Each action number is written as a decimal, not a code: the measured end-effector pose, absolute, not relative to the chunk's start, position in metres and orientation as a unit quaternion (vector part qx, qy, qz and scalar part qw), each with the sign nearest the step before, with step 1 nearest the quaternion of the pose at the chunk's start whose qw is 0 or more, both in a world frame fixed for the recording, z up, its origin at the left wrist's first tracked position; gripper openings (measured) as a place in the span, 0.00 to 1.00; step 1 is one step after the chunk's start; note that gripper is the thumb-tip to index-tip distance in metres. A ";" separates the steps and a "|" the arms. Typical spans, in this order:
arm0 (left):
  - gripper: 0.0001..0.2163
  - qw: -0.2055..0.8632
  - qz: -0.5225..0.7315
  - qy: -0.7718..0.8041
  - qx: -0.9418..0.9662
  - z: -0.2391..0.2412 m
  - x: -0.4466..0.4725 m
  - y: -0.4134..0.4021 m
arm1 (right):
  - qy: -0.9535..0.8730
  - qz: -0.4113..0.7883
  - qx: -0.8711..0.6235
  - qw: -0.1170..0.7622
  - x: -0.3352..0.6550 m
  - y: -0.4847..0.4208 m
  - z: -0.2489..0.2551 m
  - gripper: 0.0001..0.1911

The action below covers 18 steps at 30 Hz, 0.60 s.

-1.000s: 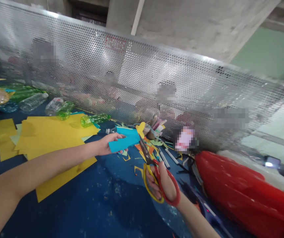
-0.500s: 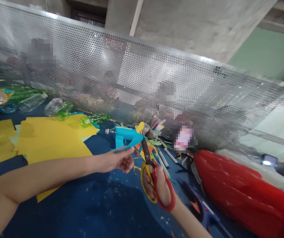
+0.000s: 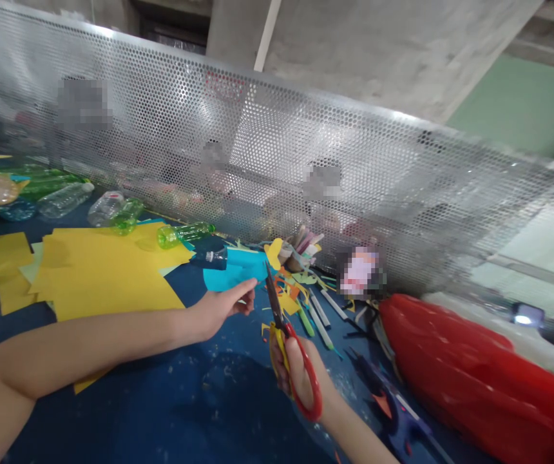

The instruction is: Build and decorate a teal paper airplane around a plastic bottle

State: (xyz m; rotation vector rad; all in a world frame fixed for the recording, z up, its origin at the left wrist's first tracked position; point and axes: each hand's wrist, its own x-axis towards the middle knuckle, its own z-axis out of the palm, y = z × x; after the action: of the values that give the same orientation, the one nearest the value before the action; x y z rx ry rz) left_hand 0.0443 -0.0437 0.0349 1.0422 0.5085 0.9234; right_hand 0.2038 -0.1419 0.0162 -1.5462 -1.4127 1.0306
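Observation:
My left hand [image 3: 221,308] pinches a piece of turquoise paper [image 3: 231,272] and holds it up over the blue table [image 3: 161,399]. My right hand [image 3: 296,370] grips scissors [image 3: 284,341] with one red and one yellow handle. Their blades point up and away, with the tips at the right edge of the turquoise paper. Small coloured paper scraps [image 3: 301,290] lie on the table just beyond both hands.
Yellow paper sheets [image 3: 98,270] lie at the left, with several plastic bottles [image 3: 64,200] behind them. A perforated metal screen [image 3: 277,167] runs along the far side. A red plastic bag [image 3: 480,374] and a blue glue gun [image 3: 397,412] lie at the right.
My left hand turned the turquoise paper and drew it a little nearer. The scissors shifted left and closer to the paper, with their handles turned more edge-on.

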 end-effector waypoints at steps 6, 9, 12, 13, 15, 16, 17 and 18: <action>0.17 0.682 0.475 0.285 0.477 0.036 0.046 -0.043 | -0.618 0.372 -0.601 0.344 0.203 -0.143 0.025 0.35; 0.16 0.688 0.477 0.291 0.464 0.037 0.047 -0.042 | -0.630 0.358 -0.602 0.334 0.204 -0.144 0.028 0.37; 0.16 0.697 0.458 0.288 0.470 0.037 0.046 -0.043 | -0.643 0.340 -0.606 0.323 0.205 -0.143 0.028 0.38; 0.16 0.701 0.451 0.288 0.472 0.038 0.046 -0.043 | -0.645 0.338 -0.605 0.321 0.206 -0.143 0.028 0.38; 0.16 0.707 0.436 0.298 0.470 0.038 0.045 -0.044 | -0.645 0.341 -0.604 0.322 0.207 -0.143 0.027 0.37; 0.16 0.711 0.429 0.304 0.467 0.038 0.045 -0.045 | -0.642 0.343 -0.604 0.325 0.207 -0.143 0.027 0.37; 0.16 0.714 0.424 0.308 0.463 0.038 0.045 -0.046 | -0.638 0.344 -0.605 0.329 0.207 -0.143 0.026 0.37; 0.15 0.717 0.422 0.309 0.460 0.038 0.045 -0.047 | -0.635 0.345 -0.606 0.333 0.206 -0.143 0.026 0.37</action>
State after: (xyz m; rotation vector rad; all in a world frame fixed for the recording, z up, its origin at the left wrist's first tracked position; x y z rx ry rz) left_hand 0.0452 -0.0467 0.0380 1.0171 0.6844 0.9345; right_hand 0.2064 -0.1433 0.0260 -1.5831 -1.6572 0.9008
